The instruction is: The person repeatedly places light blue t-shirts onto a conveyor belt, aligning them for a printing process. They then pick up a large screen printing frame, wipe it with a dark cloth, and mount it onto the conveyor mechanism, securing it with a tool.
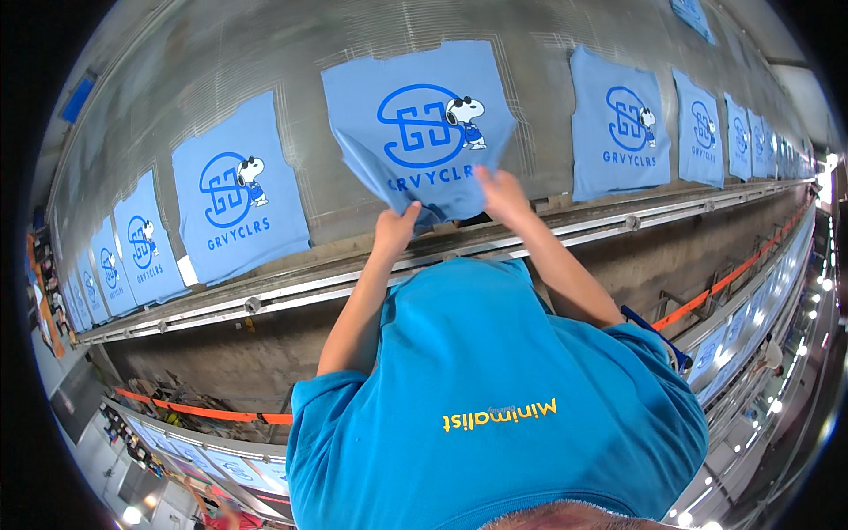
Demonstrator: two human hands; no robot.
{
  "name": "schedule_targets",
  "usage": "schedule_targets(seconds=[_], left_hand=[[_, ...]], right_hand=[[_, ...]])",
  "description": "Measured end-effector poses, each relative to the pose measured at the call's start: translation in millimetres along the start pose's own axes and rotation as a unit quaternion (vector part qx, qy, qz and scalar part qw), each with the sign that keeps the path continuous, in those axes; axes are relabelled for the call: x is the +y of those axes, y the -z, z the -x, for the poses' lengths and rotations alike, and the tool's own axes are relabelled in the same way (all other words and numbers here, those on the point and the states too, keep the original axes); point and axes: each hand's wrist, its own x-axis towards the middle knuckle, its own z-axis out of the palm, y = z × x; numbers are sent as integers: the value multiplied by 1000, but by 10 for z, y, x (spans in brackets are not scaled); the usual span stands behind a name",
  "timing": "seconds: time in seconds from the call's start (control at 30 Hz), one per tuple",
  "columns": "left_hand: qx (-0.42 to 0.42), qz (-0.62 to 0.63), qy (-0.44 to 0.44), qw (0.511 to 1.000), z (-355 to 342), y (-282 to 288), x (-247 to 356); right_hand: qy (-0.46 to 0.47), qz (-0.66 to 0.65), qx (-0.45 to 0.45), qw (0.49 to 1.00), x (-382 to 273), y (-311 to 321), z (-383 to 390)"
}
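Observation:
A light blue shirt panel (353, 93) with a darker blue round emblem and a cartoon dog print lies on the long grey printing table (309, 159) in front of me. Its near edge is lifted and bunched, while the far part stays flat on the surface. My left hand (395, 231) pinches the near left corner, thumb on top. At the near right side, my right hand (505, 199) is closed on the cloth, its fingers slightly blurred and partly covering the lettering.
Matching panels lie along the table, including one at left (283, 194) and one at right (587, 115). A metal rail (291, 296) runs along the near edge. Behind me are an orange strip (203, 406) and another table with panels (234, 468).

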Motion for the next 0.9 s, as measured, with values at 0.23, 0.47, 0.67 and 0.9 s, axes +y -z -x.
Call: schedule_targets(seconds=[0.23, 0.47, 0.67, 0.9], left_hand=[[-87, 30, 64, 994, -54, 48, 233], [7, 368, 92, 925, -121, -26, -172], [-81, 271, 66, 957, -78, -261, 47], [-75, 266, 14, 961, 78, -143, 394]], right_hand=[[-128, -206, -126, 962, -334, 370, 157], [-212, -389, -156, 883, 247, 255, 35], [-267, -324, -222, 880, -15, -143, 37], [-202, -414, -245, 853, -271, -10, 123]])
